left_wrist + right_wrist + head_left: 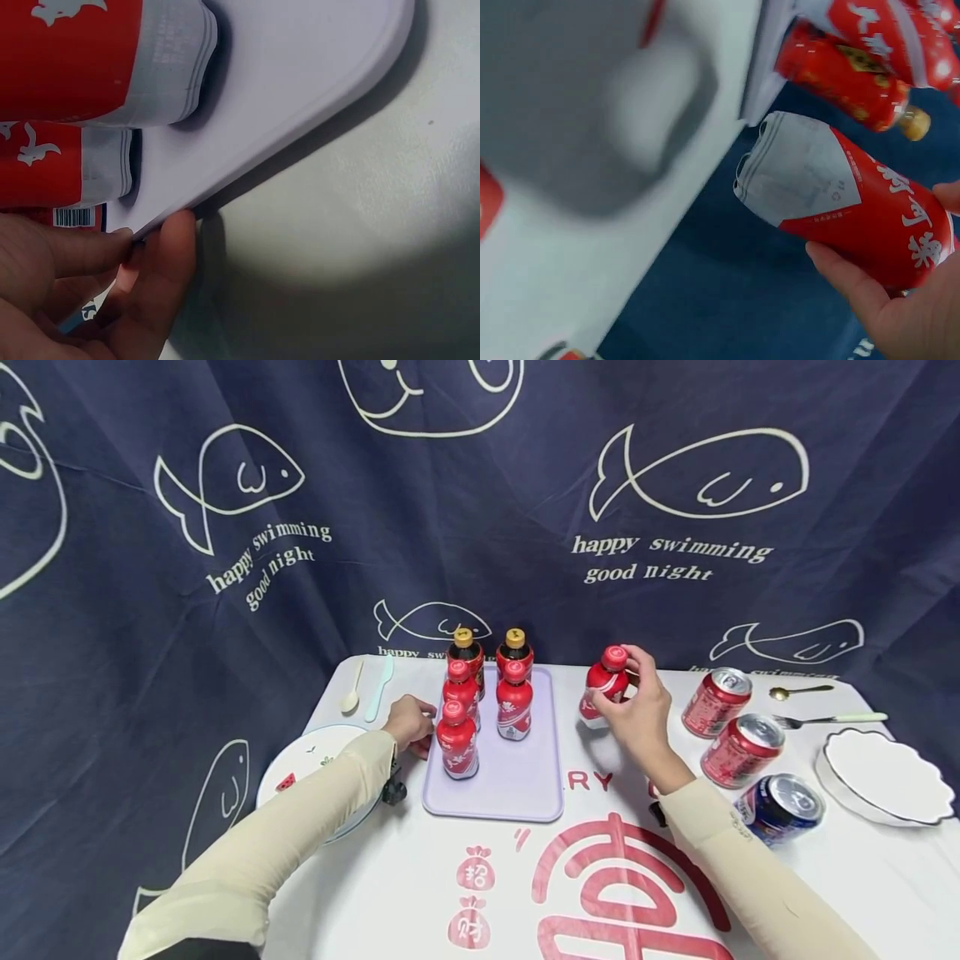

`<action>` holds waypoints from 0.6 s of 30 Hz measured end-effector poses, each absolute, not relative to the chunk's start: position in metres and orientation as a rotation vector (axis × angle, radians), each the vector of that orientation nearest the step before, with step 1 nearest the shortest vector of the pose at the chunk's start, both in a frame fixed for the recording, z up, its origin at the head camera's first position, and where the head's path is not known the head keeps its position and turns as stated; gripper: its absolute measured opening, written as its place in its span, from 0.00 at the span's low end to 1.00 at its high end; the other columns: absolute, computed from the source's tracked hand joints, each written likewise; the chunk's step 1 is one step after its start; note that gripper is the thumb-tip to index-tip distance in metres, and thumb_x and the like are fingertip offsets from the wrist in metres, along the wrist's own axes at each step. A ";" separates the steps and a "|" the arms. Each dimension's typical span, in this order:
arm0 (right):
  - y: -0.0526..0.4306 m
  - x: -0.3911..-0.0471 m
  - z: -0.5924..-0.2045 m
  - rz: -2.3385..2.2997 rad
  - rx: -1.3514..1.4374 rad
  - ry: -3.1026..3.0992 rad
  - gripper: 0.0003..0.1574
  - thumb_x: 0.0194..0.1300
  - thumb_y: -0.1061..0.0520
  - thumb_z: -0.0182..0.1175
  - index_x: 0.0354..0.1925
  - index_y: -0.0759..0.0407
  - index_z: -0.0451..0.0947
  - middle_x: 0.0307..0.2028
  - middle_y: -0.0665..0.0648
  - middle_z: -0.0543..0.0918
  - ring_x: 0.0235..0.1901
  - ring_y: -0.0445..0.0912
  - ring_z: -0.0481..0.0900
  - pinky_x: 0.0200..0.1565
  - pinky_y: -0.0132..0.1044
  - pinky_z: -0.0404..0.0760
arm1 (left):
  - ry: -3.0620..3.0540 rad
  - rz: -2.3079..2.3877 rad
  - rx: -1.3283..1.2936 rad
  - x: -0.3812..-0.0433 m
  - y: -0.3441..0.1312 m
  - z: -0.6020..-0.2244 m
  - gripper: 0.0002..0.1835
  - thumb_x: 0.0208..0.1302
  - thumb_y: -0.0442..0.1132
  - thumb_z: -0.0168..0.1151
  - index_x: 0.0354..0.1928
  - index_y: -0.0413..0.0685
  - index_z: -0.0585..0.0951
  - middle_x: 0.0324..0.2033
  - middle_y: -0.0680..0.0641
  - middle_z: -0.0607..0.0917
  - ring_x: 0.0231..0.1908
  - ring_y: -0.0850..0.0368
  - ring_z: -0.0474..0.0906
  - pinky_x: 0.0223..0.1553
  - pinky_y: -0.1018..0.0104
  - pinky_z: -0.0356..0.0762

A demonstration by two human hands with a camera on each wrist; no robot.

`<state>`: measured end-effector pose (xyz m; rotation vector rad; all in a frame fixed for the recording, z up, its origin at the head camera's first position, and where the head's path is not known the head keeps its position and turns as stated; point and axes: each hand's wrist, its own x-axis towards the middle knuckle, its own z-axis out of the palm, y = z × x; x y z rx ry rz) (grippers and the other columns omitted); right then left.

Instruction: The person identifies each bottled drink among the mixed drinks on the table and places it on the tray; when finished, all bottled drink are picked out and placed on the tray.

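My right hand [641, 706] grips a red-capped drink bottle [606, 681] with a red and silver-white label. In the right wrist view that bottle [832, 195] is apart from the tray, its base lifted. At the left edge of a lilac tray [517, 789], my left hand [410, 724] pinches the rim; the left wrist view has the thumb on top and fingers [176, 236] beneath. Three matching red bottles stand on the tray, the nearest bottle [458, 747] at its left side. Behind them are two dark drink bottles with gold caps, one bottle [514, 646] on the right.
Right of the held bottle lie two red cans [716, 703] and a dark blue can [783, 810]. Beyond are a gold spoon [798, 690], a fork [832, 719] and a white scalloped dish [885, 777]. A plate [307, 760], a pale spoon [351, 697] and a light-blue knife [380, 689] lie left.
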<state>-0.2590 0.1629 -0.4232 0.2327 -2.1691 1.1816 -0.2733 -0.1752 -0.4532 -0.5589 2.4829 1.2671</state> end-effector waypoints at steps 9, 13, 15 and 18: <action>0.138 -0.225 -0.389 1.443 0.457 -2.234 0.45 0.43 0.65 0.71 0.59 0.51 0.65 0.47 0.57 0.78 0.43 0.51 0.80 0.32 0.43 0.86 | 2.486 1.253 -0.566 -0.273 -0.174 -0.452 0.21 0.53 0.25 0.56 0.50 0.41 0.78 0.18 0.37 0.82 0.13 0.48 0.79 0.16 0.55 0.83; 0.124 -0.207 -0.369 1.508 0.604 -2.247 0.43 0.44 0.68 0.69 0.59 0.60 0.64 0.48 0.61 0.77 0.43 0.54 0.79 0.35 0.51 0.85 | 2.470 1.267 -0.557 -0.273 -0.174 -0.451 0.21 0.52 0.24 0.55 0.51 0.40 0.77 0.18 0.37 0.82 0.13 0.48 0.79 0.17 0.54 0.83; 0.119 -0.203 -0.365 1.530 0.687 -2.248 0.42 0.44 0.69 0.69 0.58 0.61 0.65 0.48 0.61 0.77 0.42 0.53 0.79 0.35 0.51 0.85 | 2.466 1.277 -0.555 -0.274 -0.174 -0.450 0.22 0.51 0.23 0.55 0.50 0.40 0.77 0.18 0.36 0.82 0.13 0.48 0.79 0.17 0.54 0.83; 0.110 -0.201 -0.364 1.556 0.804 -2.244 0.42 0.43 0.70 0.69 0.57 0.63 0.65 0.48 0.61 0.77 0.42 0.53 0.80 0.34 0.49 0.86 | 2.463 1.286 -0.558 -0.274 -0.174 -0.450 0.22 0.51 0.23 0.54 0.50 0.40 0.77 0.18 0.36 0.82 0.13 0.47 0.79 0.17 0.53 0.83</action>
